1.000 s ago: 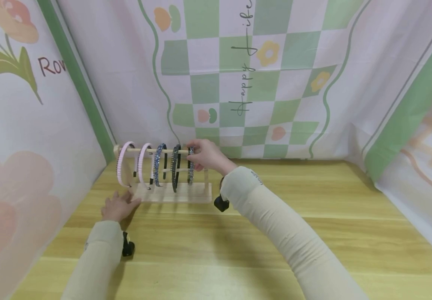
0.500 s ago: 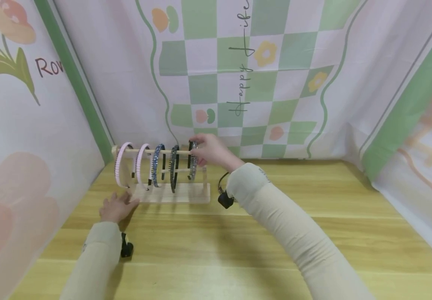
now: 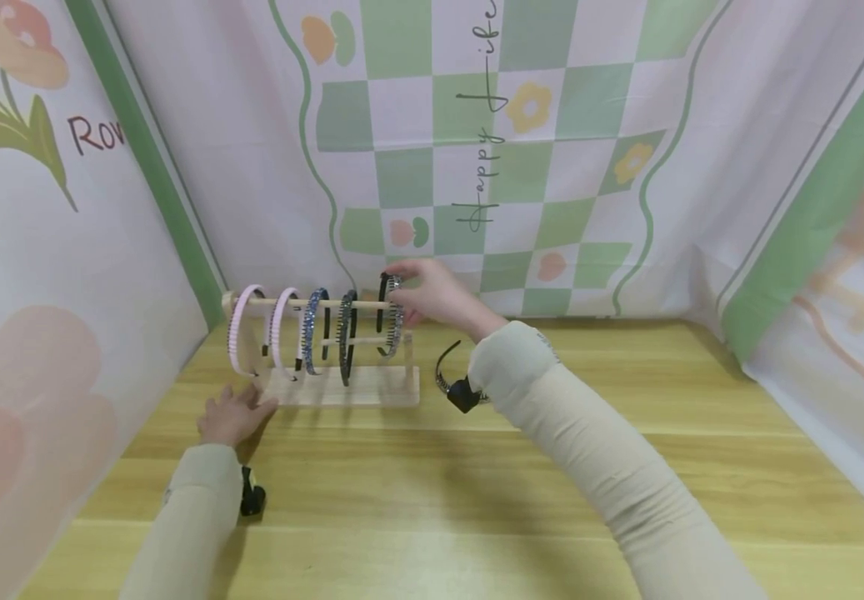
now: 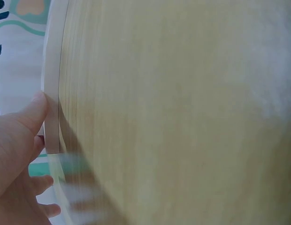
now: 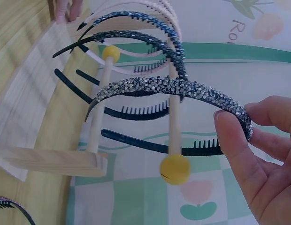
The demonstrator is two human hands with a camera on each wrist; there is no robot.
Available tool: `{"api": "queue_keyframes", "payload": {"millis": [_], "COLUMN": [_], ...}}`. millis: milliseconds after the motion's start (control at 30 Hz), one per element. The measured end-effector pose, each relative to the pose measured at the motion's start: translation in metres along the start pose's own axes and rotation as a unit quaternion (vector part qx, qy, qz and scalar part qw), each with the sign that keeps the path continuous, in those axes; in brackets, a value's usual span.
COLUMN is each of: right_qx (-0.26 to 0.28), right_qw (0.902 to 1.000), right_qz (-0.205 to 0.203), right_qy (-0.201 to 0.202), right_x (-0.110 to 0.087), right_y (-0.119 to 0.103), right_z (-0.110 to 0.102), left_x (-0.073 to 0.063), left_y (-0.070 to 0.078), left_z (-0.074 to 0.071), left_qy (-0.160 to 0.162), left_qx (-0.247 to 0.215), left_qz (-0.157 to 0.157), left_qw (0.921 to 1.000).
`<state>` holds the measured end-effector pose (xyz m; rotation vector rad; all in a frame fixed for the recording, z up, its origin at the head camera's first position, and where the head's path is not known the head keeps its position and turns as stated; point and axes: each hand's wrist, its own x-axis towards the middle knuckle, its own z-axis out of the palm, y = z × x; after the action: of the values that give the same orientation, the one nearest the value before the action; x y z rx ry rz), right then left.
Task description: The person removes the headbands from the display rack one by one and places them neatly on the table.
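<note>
Pointing both ends down, the silver headband (image 5: 157, 85) hangs upright.

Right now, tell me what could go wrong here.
The silver headband, pinched by the right fingers, straddles the top bar; its teeth might catch on the bar or the yellow knob.

If it snags, the rack base could shift, as the left hand touches only one end.

The right wrist might nudge the headband on the table.
</note>
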<state>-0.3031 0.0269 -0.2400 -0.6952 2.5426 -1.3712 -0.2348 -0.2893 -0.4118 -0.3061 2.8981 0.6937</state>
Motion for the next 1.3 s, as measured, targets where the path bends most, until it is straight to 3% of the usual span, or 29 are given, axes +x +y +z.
{"api": "queue_keyframes", "payload": {"millis": [700, 1300], "right_qx": [0.038, 0.065], "right_qw": [0.9979, 0.9930], "right_qz": [0.010, 0.027], "right_qy": [0.052, 0.095], "right_x": [-0.022, -0.033], "right_y": [0.005, 0.043], "right_z": [-0.044, -0.076], "left_x": [0.003, 0.001], "left_y": [-0.006, -0.001], "left_z": [0.002, 0.001], "left_qy": [-0.002, -0.007], "left_qx": [-0.007, 0.000], "left_qz": [-0.001, -0.002], "left_qw": [1.0000, 1.0000]}}
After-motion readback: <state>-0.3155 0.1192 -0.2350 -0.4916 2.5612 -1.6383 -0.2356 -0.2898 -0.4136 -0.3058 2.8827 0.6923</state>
